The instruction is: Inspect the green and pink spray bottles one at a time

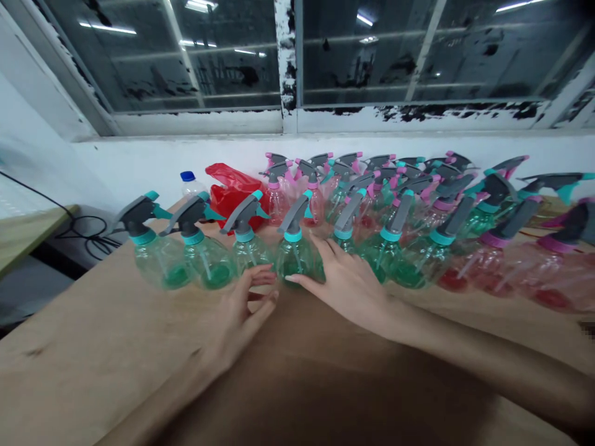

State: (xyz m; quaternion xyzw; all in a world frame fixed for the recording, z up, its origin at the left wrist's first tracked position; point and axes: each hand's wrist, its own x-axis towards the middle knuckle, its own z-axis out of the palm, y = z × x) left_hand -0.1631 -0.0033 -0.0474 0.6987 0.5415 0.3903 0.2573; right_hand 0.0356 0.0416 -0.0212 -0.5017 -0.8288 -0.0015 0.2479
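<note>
A row of spray bottles with grey trigger heads lines the wooden table in front of me. My right hand is at the right side of a green spray bottle with a teal collar, its thumb across the bottle's lower front and its fingers reaching round behind. To the left of that bottle's base, my left hand is half curled with its fingers apart and nothing in it. It is nearest to another green spray bottle, whose lower part the fingers partly hide.
Behind the row, more pink and green spray bottles crowd against the wall. A red plastic bag and a blue-capped clear bottle are at back left. Pink spray bottles continue the row rightward. Black cable hangs beyond the table's left edge.
</note>
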